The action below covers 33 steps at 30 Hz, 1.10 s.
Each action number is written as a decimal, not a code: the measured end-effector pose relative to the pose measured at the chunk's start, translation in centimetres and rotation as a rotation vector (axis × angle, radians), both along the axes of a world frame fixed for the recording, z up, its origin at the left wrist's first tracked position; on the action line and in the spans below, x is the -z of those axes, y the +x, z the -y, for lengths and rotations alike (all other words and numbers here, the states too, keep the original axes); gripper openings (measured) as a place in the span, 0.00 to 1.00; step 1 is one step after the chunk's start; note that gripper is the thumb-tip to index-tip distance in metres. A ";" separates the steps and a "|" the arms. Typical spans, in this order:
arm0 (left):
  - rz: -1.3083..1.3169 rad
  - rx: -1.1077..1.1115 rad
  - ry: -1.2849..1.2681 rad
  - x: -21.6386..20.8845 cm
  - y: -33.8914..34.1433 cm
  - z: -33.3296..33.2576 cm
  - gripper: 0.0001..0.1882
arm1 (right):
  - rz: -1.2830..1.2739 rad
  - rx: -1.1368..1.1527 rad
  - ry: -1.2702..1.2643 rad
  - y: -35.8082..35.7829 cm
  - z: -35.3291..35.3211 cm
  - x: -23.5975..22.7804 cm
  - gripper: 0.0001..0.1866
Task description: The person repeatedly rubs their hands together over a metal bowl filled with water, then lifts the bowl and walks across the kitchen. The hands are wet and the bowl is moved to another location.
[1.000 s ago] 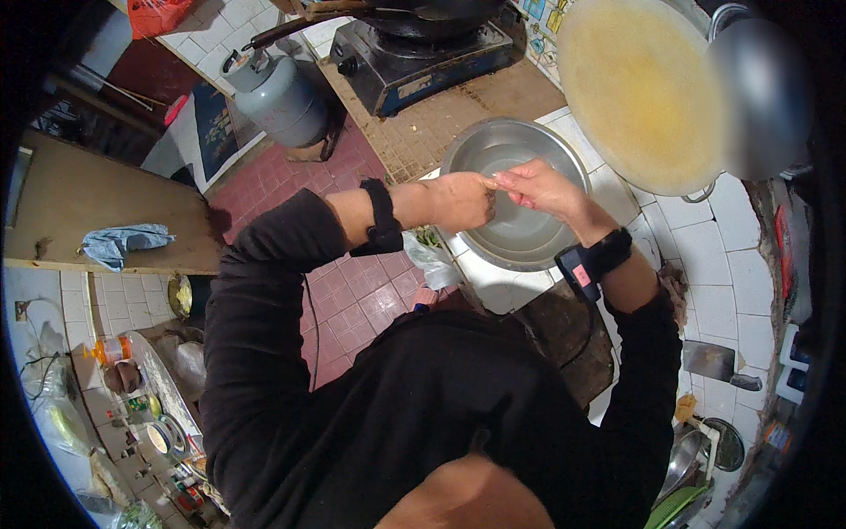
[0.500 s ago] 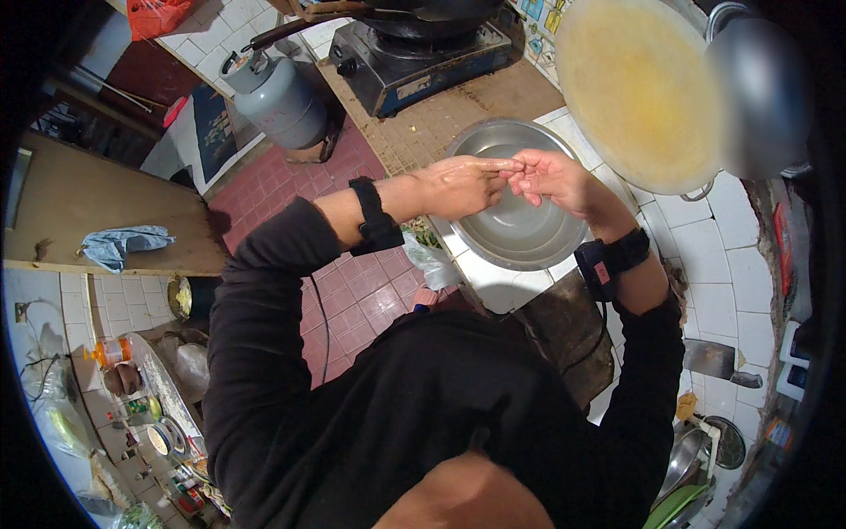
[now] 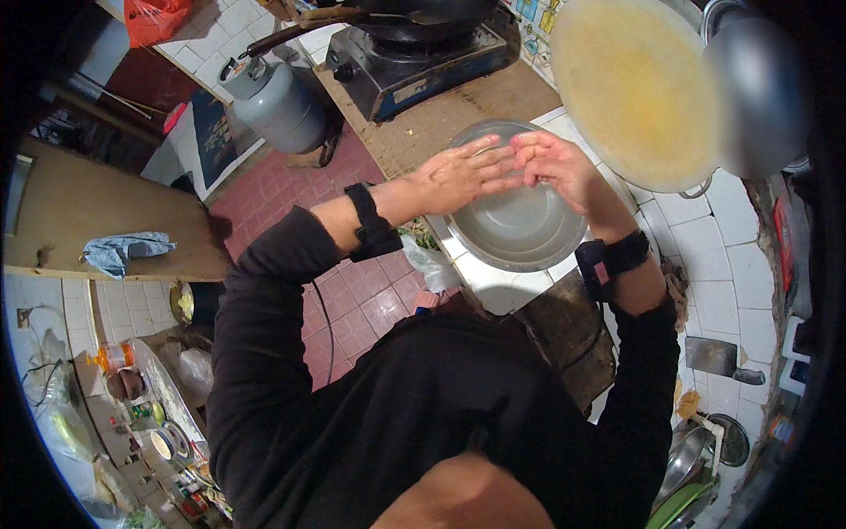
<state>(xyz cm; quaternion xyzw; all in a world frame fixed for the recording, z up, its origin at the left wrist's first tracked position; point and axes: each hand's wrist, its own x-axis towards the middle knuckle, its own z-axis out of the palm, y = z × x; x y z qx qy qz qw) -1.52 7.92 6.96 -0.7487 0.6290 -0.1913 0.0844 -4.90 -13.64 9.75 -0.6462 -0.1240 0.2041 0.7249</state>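
Over a metal basin [image 3: 520, 256] holding cloudy water, my two hands meet at the fingertips. My left hand [image 3: 471, 176] is open, palm down, its fingers stretched out and slightly apart toward the right. Facing it, my right hand [image 3: 564, 176] has loosely bent, parted fingers against or just beside the left fingertips. Neither hand shows a thing in it. Both look wet. The basin stands on a white-tiled counter [image 3: 507, 295], and my hands hide part of its far side.
Beyond the basin, a gas stove [image 3: 419, 75] carries a dark wok [image 3: 432, 22]. A large round yellowish pan or lid [image 3: 639, 97] leans at the right. A grey gas cylinder [image 3: 282, 106] stands on the left floor. A cleaver [image 3: 712, 355] lies at the right.
My left fingers have straightened and spread out, where before the index finger pointed out and the others were curled. My right fingers have released the left index fingertip and loosened.
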 end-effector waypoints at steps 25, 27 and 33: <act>0.041 -0.063 -0.077 0.2 -0.5 0.7 0.30 | 0.125 0.228 -0.435 -1.3 -2.0 5.1 0.09; 0.052 -0.062 -0.073 0.1 -0.3 0.7 0.29 | 0.178 0.202 -0.538 -0.8 -2.8 5.3 0.07; -0.362 -0.144 -0.080 -0.9 -0.5 -0.1 0.39 | 0.070 0.114 -0.212 -1.8 -1.4 3.0 0.07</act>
